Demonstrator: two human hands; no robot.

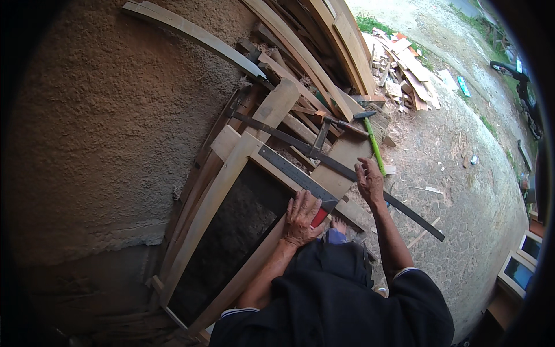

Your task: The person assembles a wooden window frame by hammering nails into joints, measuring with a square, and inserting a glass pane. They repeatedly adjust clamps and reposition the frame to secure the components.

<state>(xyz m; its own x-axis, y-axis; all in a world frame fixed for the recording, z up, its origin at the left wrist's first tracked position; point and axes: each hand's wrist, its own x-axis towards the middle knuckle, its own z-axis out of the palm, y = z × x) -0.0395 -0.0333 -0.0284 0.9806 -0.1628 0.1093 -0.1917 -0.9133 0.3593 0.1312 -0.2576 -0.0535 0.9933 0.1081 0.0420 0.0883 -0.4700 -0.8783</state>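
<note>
A wooden frame (217, 174) with a dark opening lies in front of me. A try square with a dark metal blade (295, 175) and a red handle (318, 218) rests along the frame's far rail. My left hand (303, 220) presses on the frame's right corner and grips the square by its handle end. Raised beside a long metal bar clamp (404, 209), my right hand (370, 180) has loosely bent fingers, apart, with nothing visible in them. Just beyond it lies a hammer (374, 141) with a green handle.
Long boards (347, 49) lean at the back, and a curved plank (193, 33) sticks out near the rough brown wall (115, 127). Wood offcuts (407, 72) are heaped on the ground at the far right. A bare foot (339, 225) shows below the frame corner.
</note>
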